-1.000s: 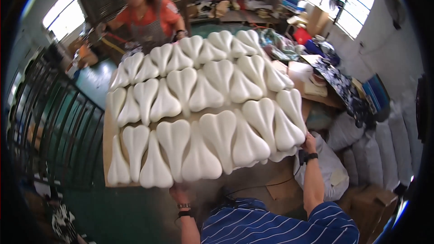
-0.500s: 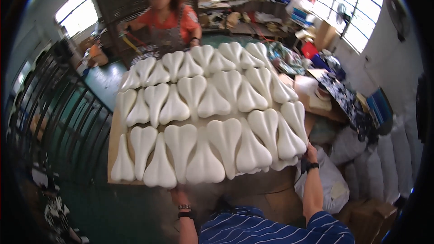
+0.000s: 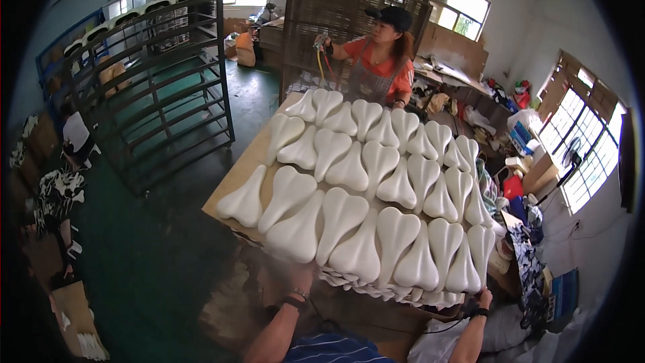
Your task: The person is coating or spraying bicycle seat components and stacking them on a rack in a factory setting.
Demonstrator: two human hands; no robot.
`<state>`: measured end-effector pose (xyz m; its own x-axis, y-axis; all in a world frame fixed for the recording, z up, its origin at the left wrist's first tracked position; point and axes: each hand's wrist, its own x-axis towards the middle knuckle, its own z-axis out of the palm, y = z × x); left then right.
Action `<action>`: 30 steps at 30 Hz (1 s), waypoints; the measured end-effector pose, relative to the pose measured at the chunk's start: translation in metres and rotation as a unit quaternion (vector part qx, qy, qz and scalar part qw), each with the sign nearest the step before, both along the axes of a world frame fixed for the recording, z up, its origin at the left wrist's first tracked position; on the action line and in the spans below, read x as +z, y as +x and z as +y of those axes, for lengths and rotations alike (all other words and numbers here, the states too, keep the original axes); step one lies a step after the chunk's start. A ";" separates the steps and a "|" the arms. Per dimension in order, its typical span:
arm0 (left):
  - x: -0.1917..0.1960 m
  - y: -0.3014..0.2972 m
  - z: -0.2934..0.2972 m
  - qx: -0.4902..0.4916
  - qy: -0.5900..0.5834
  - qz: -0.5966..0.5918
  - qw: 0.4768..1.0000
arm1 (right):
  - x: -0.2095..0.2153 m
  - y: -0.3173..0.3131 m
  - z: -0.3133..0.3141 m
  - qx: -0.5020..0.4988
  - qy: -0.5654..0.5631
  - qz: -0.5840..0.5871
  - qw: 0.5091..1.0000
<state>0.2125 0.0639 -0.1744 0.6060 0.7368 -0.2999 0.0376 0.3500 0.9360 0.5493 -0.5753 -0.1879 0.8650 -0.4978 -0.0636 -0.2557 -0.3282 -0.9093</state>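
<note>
Rows of cream-white bicycle saddle pads [image 3: 349,165] lie on a brown board [image 3: 235,195], alternately pointing toward and away from me. My left hand [image 3: 295,279] is at the board's near edge, closed around it; its fingers are mostly hidden beneath and blurred. At the near right corner my right hand [image 3: 485,298] is closed on the board's edge, with its fingers partly hidden. Under this board, more white pads [image 3: 383,289] show in a lower layer. Across the board stands a co-worker [image 3: 386,60] in an orange shirt and apron, raising a spray gun [image 3: 321,42] with yellow and red hoses.
A dark metal rack [image 3: 161,94] stands on the green floor to the left. Behind the co-worker is a slatted screen [image 3: 329,13]. Cluttered benches, a red box [image 3: 512,187] and a blue box [image 3: 563,292] line the right side. Another person [image 3: 75,134] sits far left.
My view has swung left, so the scene sits farther right and the whole rack shows. The board lies at a new slant, its left end angled away. Both hands stay at its near edge.
</note>
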 end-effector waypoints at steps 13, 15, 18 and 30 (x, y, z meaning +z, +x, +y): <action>0.109 -0.061 0.113 -0.027 -0.214 -0.164 0.963 | 0.233 0.004 0.079 0.127 0.133 -0.141 0.973; 0.126 -0.087 0.165 -0.025 -0.255 -0.180 0.950 | 0.257 -0.012 0.124 0.167 0.132 -0.163 0.963; 0.164 -0.123 0.242 0.003 -0.251 -0.195 0.948 | 0.273 -0.037 0.201 0.167 0.182 -0.143 0.958; 0.328 -0.234 0.570 0.077 0.045 -0.214 0.973 | 0.197 -0.143 0.576 0.255 0.411 -0.169 0.859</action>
